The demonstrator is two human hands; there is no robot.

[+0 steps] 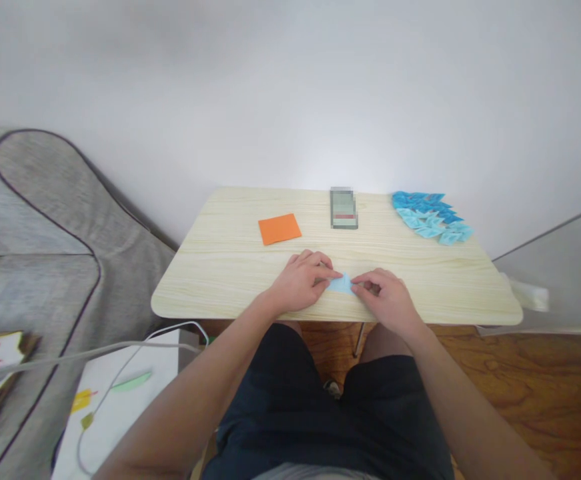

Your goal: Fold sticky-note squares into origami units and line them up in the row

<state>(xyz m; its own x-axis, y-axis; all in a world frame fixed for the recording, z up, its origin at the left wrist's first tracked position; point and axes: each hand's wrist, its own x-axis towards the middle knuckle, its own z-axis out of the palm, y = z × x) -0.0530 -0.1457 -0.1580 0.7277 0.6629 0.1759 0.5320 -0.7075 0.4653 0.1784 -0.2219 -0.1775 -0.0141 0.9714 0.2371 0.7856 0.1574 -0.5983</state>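
A small piece of light blue paper (341,285), folded to a peak at the top, lies near the table's front edge between my hands. My left hand (304,280) grips its left side, the index finger stretched along the top slope and the thumb at the lower corner. At the right corner, the thumb and fingertips of my right hand (386,295) pinch the paper. The fingertips cover parts of both ends.
An orange paper stack (279,229) and a pixelated phone-like device (344,208) lie on the pale wooden table (210,267). Several folded blue pieces (427,202) and light blue pieces (425,222) sit back right. A grey sofa (45,200) and a white box (135,380) with cables stand left.
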